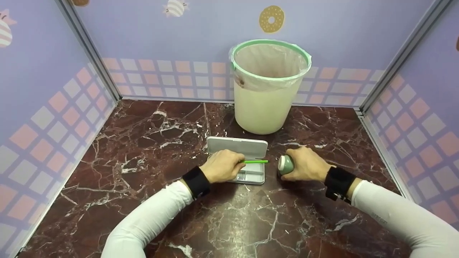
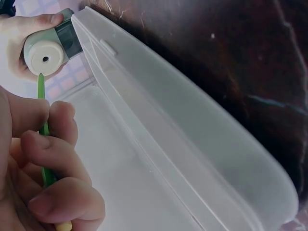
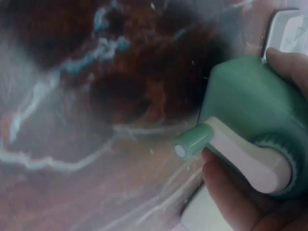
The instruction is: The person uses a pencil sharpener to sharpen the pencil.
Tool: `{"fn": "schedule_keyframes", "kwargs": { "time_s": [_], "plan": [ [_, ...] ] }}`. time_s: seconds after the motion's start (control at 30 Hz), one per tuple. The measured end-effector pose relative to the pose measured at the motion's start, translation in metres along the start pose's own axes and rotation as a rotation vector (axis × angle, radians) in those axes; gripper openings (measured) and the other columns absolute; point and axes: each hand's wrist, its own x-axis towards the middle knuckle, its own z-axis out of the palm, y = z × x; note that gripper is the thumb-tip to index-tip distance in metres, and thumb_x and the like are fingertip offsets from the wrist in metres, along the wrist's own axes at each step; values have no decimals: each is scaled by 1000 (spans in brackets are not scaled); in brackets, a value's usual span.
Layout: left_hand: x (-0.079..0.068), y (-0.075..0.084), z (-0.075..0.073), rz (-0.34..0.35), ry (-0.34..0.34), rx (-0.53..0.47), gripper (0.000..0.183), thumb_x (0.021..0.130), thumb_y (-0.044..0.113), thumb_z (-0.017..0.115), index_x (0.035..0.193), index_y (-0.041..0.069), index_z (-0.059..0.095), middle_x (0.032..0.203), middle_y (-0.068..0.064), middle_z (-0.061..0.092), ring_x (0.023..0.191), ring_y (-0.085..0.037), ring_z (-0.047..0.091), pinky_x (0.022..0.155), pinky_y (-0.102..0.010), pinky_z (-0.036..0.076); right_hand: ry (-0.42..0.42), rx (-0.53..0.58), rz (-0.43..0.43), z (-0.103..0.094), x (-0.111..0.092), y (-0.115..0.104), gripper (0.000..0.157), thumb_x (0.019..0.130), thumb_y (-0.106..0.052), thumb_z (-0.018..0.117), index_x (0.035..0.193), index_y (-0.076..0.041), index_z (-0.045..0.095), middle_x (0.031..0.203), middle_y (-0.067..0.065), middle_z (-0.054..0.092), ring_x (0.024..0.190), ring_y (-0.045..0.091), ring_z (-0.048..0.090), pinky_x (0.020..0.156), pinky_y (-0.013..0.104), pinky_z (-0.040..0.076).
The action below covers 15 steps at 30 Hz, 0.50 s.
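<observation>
My left hand [image 1: 222, 165] pinches a green pencil [image 1: 255, 161], which lies level with its tip to the right. In the left wrist view the pencil's yellow end shows below the curled fingers. My right hand [image 1: 308, 165] grips a green crank pencil sharpener [image 3: 255, 96] with a cream crank arm [image 3: 245, 156]. The sharpener's round cream face [image 2: 46, 57], with a small dark hole, is turned toward the pencil. A gap separates tip and hole in the head view. Under my left hand sits an open pale grey pencil case [image 1: 236, 145], its lid raised at the back.
A cream bin [image 1: 263, 107] with a green rim and a clear liner stands behind the pencil case. Patterned panels [image 1: 172, 80] close off the back and both sides of the dark red marbled table [image 1: 143, 200]. Small white specks dot the tabletop.
</observation>
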Motion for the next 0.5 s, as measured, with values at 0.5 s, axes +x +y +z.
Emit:
{"fn": "schedule_keyframes", "kwargs": {
  "time_s": [0.5],
  "plan": [
    [18,1,11,-6,-67,-21,22,109,25,70,92,11,74,82,-9,78,76,-31,78,76,-52,66,2,56,-70,12,-2,3,60,68,-31,102,114,-13,69,96,1,78,84,20,73,75,41,61]
  ]
}}
